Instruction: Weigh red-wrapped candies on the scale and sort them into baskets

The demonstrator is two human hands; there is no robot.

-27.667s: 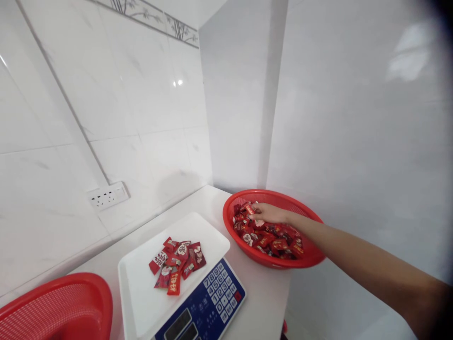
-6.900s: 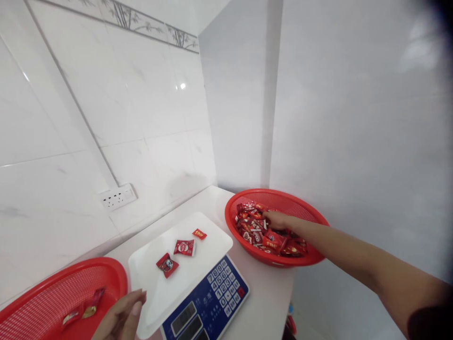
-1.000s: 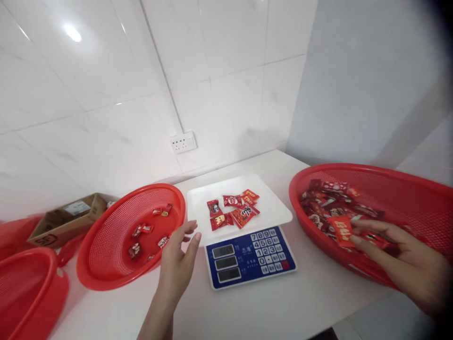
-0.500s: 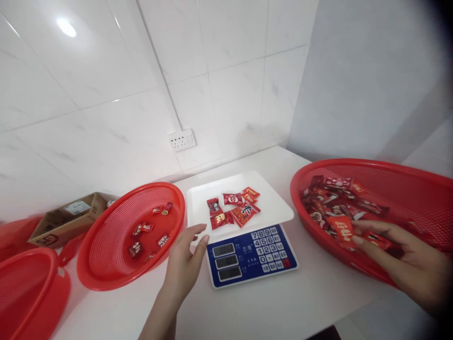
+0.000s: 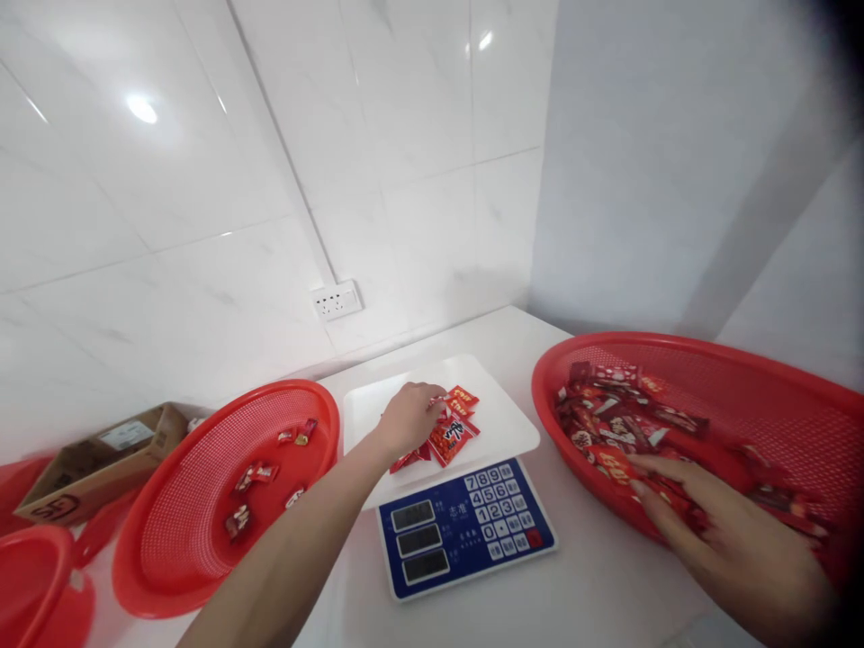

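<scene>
My left hand [image 5: 407,419] reaches over the white pan of the weighing scale [image 5: 503,418] and lies on the small pile of red candy packets [image 5: 451,436], fingers curled over some of them. My right hand [image 5: 725,540] rests palm down, fingers spread, in the right red basket [image 5: 762,378], on the heap of red candy packets [image 5: 621,414]. Whether either hand grips a packet is hidden.
A second red basket [image 5: 168,558] left of the scale holds several candies [image 5: 256,472]. Another red basket [image 5: 27,576] sits at the far left, a cardboard box [image 5: 87,459] behind it. The scale's blue keypad [image 5: 499,517] faces me. A wall socket [image 5: 336,301] is behind.
My left hand moved from the scale's front left corner onto the candies on the pan. My right hand shifted down over the heap, fingers flatter. The camera tilted slightly.
</scene>
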